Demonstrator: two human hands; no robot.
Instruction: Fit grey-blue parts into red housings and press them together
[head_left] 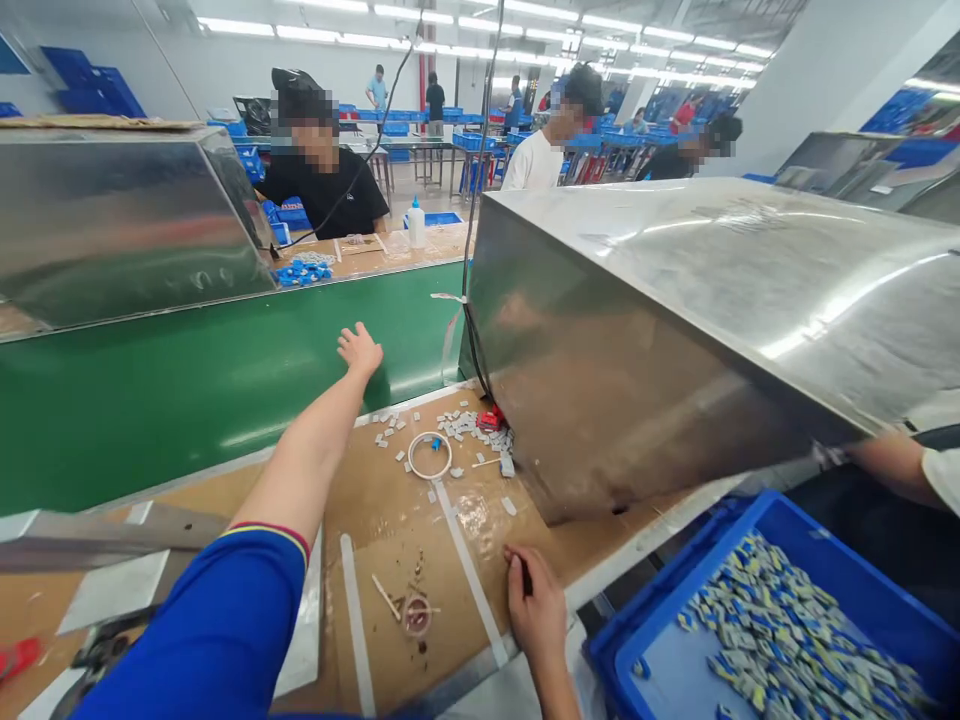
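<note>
My left hand [360, 348] is stretched out over the green conveyor belt [315, 350], fingers spread and nothing in them. By the near edge of the brown-covered table [405, 510] rests my right hand [538, 605]. Its fingers are loosely bent, with a gap between thumb and forefinger, and no object shows in it. A white ring [430, 477] like a tape roll lies on the table around a small blue piece [436, 444]. Behind it are scattered many small grey pieces [459, 425] and a red object [490, 419]. A small round dish [417, 616] with sticks sits left of my right hand.
A large metal hood [600, 390] stands to the right; another hood [135, 220] is across the belt. A blue bin [630, 640] of small blue-and-grey parts sits at lower right. A co-worker's hand [889, 455] is beyond it. A person [330, 190] works opposite beside a white bottle [415, 224].
</note>
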